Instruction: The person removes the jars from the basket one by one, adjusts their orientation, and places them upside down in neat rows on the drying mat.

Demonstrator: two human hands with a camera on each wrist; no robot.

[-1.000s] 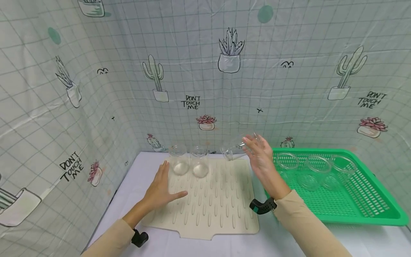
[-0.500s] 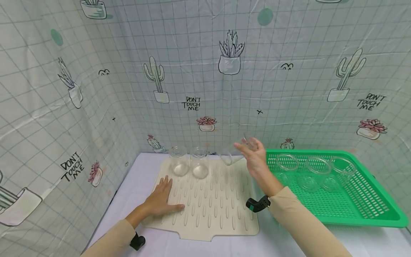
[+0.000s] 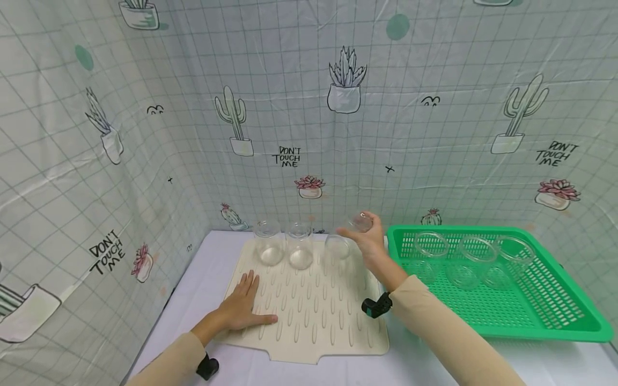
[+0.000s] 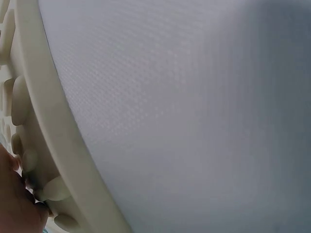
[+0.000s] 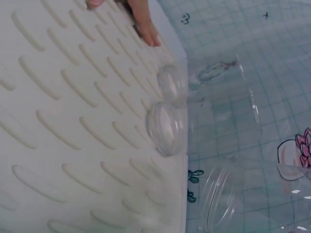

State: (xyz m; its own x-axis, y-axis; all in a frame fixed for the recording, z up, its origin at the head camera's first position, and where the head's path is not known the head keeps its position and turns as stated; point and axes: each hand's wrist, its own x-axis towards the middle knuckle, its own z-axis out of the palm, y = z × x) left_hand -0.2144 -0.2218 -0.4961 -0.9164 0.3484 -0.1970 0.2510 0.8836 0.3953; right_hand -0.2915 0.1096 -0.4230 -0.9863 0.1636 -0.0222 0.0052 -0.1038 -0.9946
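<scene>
My right hand [image 3: 370, 242] grips a clear glass [image 3: 338, 247] above the back right of a beige ridged drying mat [image 3: 314, 305]. The held glass leans, its lower end pointing down and left; whether it touches the mat I cannot tell. In the right wrist view part of this glass [image 5: 218, 199] shows at the lower right. Two similar glasses, a left one [image 3: 269, 249] and a right one [image 3: 300, 251], stand upright side by side along the mat's back edge. My left hand [image 3: 240, 306] lies with spread fingers on the mat's left part, holding nothing.
A green perforated basket [image 3: 555, 327] stands to the right, with three clear glasses [image 3: 463, 262] upright toward its back. White cloth [image 3: 193, 284] covers the table. A patterned curtain [image 3: 260, 182] rises close behind the mat and along the left side.
My right hand has moved left and down, bringing the tilted glass lower and nearer upright. My left hand has dropped from beside the standing glasses to flat on the mat.
</scene>
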